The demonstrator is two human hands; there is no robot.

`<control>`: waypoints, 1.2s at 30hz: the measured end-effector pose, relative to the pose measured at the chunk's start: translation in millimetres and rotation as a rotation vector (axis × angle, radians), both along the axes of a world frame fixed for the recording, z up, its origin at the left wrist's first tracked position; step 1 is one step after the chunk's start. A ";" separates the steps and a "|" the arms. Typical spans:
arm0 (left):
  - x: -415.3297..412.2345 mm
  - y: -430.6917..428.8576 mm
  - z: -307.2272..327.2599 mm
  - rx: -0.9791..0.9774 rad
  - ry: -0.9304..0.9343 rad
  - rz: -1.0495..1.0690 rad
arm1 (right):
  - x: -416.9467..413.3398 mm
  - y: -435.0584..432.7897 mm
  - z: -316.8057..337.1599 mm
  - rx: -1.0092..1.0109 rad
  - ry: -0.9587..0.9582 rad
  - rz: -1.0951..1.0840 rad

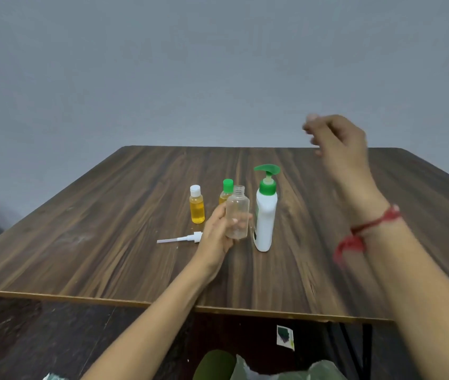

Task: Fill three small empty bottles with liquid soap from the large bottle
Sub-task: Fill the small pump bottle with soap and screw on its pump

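Left hand (217,231) has its fingers clamped on the uncapped empty clear bottle (237,212), upright just left of the pump bottle (265,215) on the table (108,242). Right hand (338,144) hovers, fingers loosely curled, empty. Best to set the mouth directly under the spout, then pump slowly.
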State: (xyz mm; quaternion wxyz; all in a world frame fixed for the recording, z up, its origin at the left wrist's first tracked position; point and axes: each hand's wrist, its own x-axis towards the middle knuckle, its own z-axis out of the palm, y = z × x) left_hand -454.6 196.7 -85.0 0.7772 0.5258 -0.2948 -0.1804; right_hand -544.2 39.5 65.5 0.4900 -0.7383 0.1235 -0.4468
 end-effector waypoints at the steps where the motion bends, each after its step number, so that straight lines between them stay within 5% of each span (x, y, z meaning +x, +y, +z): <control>1: 0.6 -3.6 1.9 -0.015 0.035 0.007 | 17.3 -5.3 7.8 0.017 0.150 0.030; 5: 1.8 -17.4 10.8 -0.081 0.156 0.040 | 62.0 -1.3 2.4 0.057 0.685 0.166; 12: 6.5 -26.6 23.2 -0.085 0.220 0.076 | 84.7 -1.3 -17.0 0.056 0.918 0.248; 26: 5.6 -33.2 35.4 -0.240 0.500 0.162 | 92.2 -4.2 -15.6 0.267 0.962 0.328; 36: -9.9 -27.6 30.0 -0.210 0.573 0.201 | 96.0 0.2 -20.2 0.163 0.920 0.340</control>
